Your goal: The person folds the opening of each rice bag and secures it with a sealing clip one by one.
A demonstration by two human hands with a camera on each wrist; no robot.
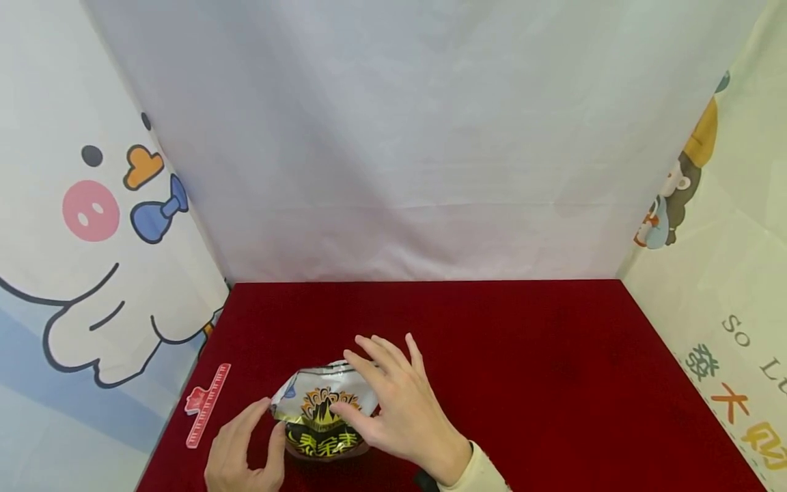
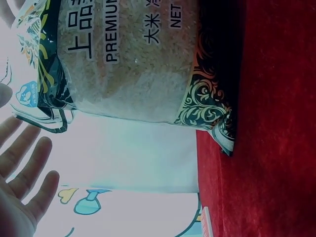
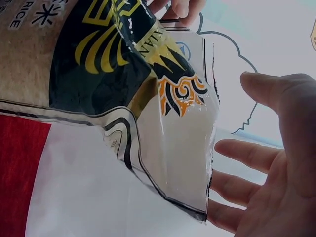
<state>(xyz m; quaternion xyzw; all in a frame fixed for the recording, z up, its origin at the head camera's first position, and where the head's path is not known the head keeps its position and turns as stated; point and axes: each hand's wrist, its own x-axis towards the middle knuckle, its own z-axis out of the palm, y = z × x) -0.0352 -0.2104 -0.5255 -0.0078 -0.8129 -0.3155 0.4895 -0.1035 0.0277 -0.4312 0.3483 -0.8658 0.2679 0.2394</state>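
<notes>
A bag of rice (image 1: 326,410) stands upright on the red cloth, its top folded over somewhat. In the left wrist view, rice grains show through the clear front of the rice bag (image 2: 133,64). My left hand (image 1: 246,447) is at the bag's upper left corner, thumb and fingers spread apart. My right hand (image 1: 406,403) reaches over the upper right side with fingers extended. In the right wrist view, the fingers of the right hand (image 3: 271,168) lie close beside the bag's top edge; whether they touch it is hard to tell.
A red sealing clip (image 1: 208,406) with a ruler-like bar lies on the red cloth (image 1: 522,369) to the left of the bag. White curtains (image 1: 430,137) stand behind, and printed ones hang at both sides.
</notes>
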